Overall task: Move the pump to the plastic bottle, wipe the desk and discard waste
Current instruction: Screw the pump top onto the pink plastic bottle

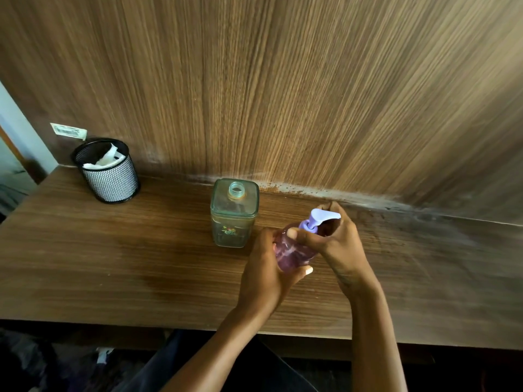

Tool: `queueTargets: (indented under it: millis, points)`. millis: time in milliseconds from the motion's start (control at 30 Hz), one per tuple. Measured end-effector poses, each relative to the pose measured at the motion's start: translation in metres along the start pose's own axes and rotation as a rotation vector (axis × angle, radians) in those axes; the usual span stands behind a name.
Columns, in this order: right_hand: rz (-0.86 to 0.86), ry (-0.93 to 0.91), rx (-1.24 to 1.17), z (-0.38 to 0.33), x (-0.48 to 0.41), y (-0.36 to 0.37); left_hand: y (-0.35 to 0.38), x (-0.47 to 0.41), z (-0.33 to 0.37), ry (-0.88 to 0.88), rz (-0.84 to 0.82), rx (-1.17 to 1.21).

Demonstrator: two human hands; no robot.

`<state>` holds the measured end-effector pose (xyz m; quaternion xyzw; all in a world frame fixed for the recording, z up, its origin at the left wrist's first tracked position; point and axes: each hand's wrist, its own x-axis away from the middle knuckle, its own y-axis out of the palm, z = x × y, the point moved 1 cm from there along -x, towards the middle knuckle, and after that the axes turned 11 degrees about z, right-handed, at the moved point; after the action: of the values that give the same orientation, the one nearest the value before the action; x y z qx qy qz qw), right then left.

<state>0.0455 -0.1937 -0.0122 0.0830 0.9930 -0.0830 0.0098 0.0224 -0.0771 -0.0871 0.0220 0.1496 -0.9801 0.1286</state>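
1. One view only, head-worn, wide-angle; no second view to share the scene with.
2. It looked forward and steeply down from above the near edge of the desk (pixel 85 264), facing the wood-panelled wall (pixel 283 80) behind it.
3. Left hand (pixel 263 267) and right hand (pixel 336 244) sat close below, right of centre, forearms entering from the bottom edge.
4. The mesh bin (pixel 109 171) stood far left at the wall; panel lines bowed outward toward the frame edges.
5. The person's lap showed under the desk edge.
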Motion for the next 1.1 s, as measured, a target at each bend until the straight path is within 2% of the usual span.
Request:
queueTargets:
  millis: [133,233,433,600,667,867,1100]
  points:
    - [-0.183,0.061,-0.228,0.006,0.001,-0.011,0.003,0.0,-0.002,-0.02,0.04,0.021]
    - [-0.171,0.08,-0.314,0.008,0.003,-0.011,0.004,0.0,-0.002,-0.029,0.041,0.021]
    - [-0.033,0.012,-0.21,0.004,-0.003,-0.002,0.004,0.0,-0.003,-0.02,0.03,0.036]
    - [-0.015,-0.004,-0.143,0.004,-0.003,0.008,0.003,0.0,-0.003,-0.019,0.012,0.032]
    - [-0.034,-0.007,-0.109,0.004,-0.003,0.007,0.002,0.0,-0.002,-0.004,0.003,0.023]
    - [-0.237,0.058,-0.165,0.006,-0.002,-0.015,0.003,0.0,-0.002,0.007,0.031,-0.012]
    - [-0.132,0.035,-0.19,0.008,-0.005,-0.011,0.004,-0.001,-0.004,0.003,0.029,0.003]
